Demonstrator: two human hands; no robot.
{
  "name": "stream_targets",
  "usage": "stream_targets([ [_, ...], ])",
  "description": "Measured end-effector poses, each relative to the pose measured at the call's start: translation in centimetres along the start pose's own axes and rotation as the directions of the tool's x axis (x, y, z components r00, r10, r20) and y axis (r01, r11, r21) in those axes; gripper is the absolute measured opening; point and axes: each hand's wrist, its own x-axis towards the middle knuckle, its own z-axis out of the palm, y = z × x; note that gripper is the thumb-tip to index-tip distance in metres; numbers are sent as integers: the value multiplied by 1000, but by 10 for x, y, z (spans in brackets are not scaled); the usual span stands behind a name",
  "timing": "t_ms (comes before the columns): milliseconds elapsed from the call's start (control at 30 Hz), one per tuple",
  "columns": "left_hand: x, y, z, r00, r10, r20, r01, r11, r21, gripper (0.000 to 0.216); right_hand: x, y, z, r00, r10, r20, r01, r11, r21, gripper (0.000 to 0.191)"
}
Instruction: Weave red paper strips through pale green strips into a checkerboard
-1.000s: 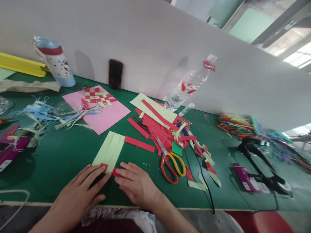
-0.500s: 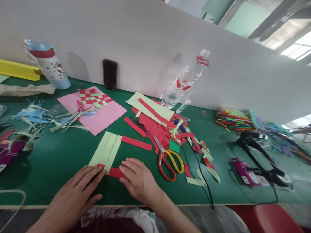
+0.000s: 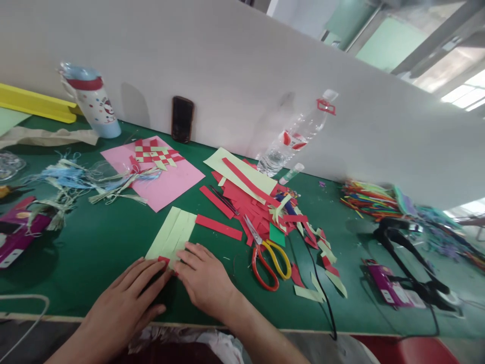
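Mostly hidden, a red strip lies beneath outstretched left fingers and outstretched right fingers.

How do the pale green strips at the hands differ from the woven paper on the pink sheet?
The pale green strips lie side by side; the woven paper shows red-and-green checks. The strips sit on the table; the woven paper lies on the pink sheet. Both are paper.

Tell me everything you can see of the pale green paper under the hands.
The pale green paper lies flat on the green table, slanting, with lengthwise lines that look like cuts. The left hand and right hand touch its near end, where red paper shows between them. A red strip lies by its far right corner.
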Motion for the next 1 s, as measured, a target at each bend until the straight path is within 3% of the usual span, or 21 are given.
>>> stream_targets([
  [100, 3, 0, -3, 1000, 0, -16, 0, 1000, -6, 48, 8, 9, 0, 1000, 10, -23, -10, 1000, 1, 28],
  [200, 5, 0, -4, 999, -6, -32, 5, 1000, -24, 45, 22, 21, -5, 993, 102, -51, -106, 992, -65, 33],
  [367, 3, 0, -2, 999, -24, -48, 22, 999, -41, 46, 42, 33, -13, 965, 259, 27, -251, 952, -177, 38],
  [533, 2, 1, 0, 998, -31, -51, 28, 998, -58, 44, 41, 34, -7, 970, 234, 69, -218, 959, -181, 39],
  [767, 2, 2, 1, 998, -47, -45, 44, 997, -57, 45, 37, 35, -2, 983, 184, 6, -181, 975, -127, 43],
  [900, 1, 2, 1, 997, -68, -42, 64, 995, -82, 47, 17, 22, -14, 991, 85, -101, -93, 993, -77, 44],
  [1000, 2, 5, 0, 995, -91, -43, 85, 990, -110, 44, -4, 3, -25, 987, -56, -152, 49, 998, -47, 41],
])
